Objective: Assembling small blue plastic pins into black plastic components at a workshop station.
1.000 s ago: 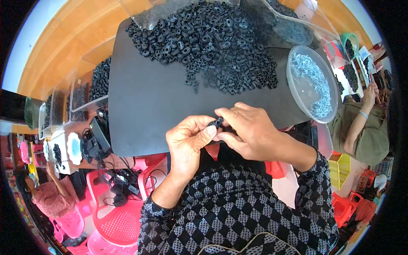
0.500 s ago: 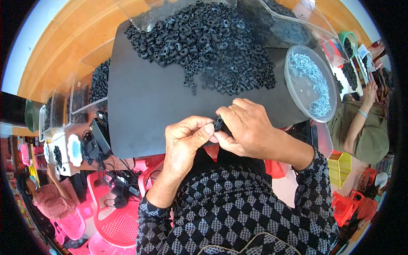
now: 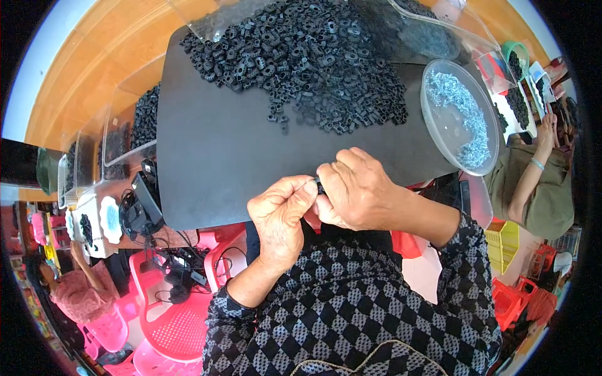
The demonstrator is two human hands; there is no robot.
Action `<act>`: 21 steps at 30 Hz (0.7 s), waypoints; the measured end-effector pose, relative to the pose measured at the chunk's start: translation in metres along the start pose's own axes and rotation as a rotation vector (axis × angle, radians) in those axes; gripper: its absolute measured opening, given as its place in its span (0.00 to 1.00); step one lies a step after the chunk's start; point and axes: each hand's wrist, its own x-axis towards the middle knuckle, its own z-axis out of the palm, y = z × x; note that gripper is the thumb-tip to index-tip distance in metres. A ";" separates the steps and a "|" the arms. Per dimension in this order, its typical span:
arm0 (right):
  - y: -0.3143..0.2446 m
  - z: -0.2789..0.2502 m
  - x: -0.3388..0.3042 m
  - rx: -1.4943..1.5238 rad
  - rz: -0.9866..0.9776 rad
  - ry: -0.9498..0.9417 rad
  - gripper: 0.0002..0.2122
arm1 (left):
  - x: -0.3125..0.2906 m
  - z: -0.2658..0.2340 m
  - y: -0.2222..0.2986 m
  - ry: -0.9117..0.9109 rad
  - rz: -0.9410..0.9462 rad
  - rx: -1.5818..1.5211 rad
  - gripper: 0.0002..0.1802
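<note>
Between my two hands, over the near edge of the dark board (image 3: 219, 156), is a small black plastic part (image 3: 318, 185), mostly covered by fingers. My left hand (image 3: 282, 213) pinches it from the left with thumb and forefinger. From the other side my right hand (image 3: 357, 191) grips it with curled fingers, the thumb underneath. Beyond them a large heap of similar black plastic parts (image 3: 301, 62) spreads over the far half of the board. To the right stands a round clear tub (image 3: 433, 128) holding many tiny shiny silvery pieces.
Clear plastic bins (image 3: 128, 153) with black parts line the left side, next to a black device with cables (image 3: 147, 197). A pink chair (image 3: 172, 326) stands lower left. Co-workers sit at both sides, one in an olive top (image 3: 539, 194). A yellow crate (image 3: 501, 244) is at right.
Both hands have closed tighter around the black part, and less of it shows. The left hand has turned slightly and shifted a little right.
</note>
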 end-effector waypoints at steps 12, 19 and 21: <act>0.016 -0.014 -0.007 -0.069 0.062 0.061 0.13 | 0.009 0.009 0.005 -0.169 0.056 0.212 0.12; 0.122 -0.104 0.017 -0.563 0.292 0.368 0.10 | 0.037 -0.031 0.004 0.032 0.158 0.387 0.12; 0.161 -0.127 0.020 -0.652 0.487 0.281 0.12 | 0.046 -0.038 0.007 0.037 0.175 0.432 0.11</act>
